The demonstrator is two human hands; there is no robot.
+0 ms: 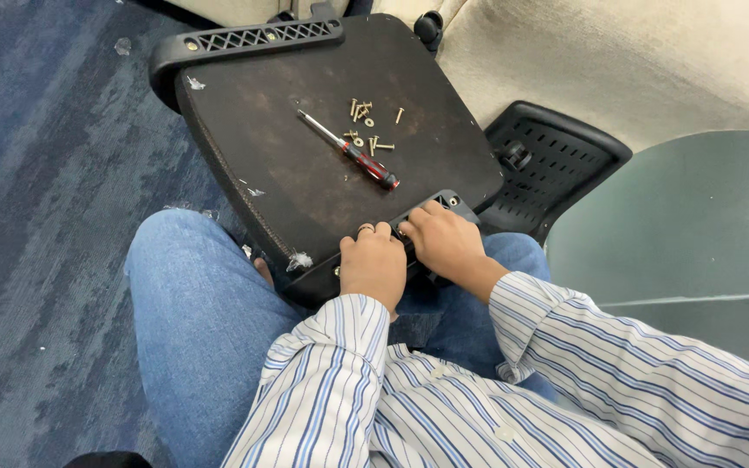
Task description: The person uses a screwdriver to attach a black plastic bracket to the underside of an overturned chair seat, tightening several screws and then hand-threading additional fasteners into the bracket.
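Chair seat base [305,165], a dark brown upturned panel, lies across the person's lap in blue jeans [192,321], tilted away toward the far side. Along its near edge runs a black plastic bracket [431,206], and both hands rest on it side by side. Left hand [373,264] lies palm down over the bracket, fingers curled over its top, a ring on one finger; how tightly it grips cannot be told. Right hand [444,243], just to the right and touching the left, presses its bent fingers onto the same bracket near a small screw hole; whether anything sits between those fingers is hidden. A matching black bracket [253,39] with lattice slots edges the far side. On the panel, well apart from the hands, lies a red-and-black-handled screwdriver [353,152], with loose brass screws [366,121] scattered just beyond it. To the right sits a perforated black plastic part [556,165], and blue carpet [36,173] covers the floor at left.
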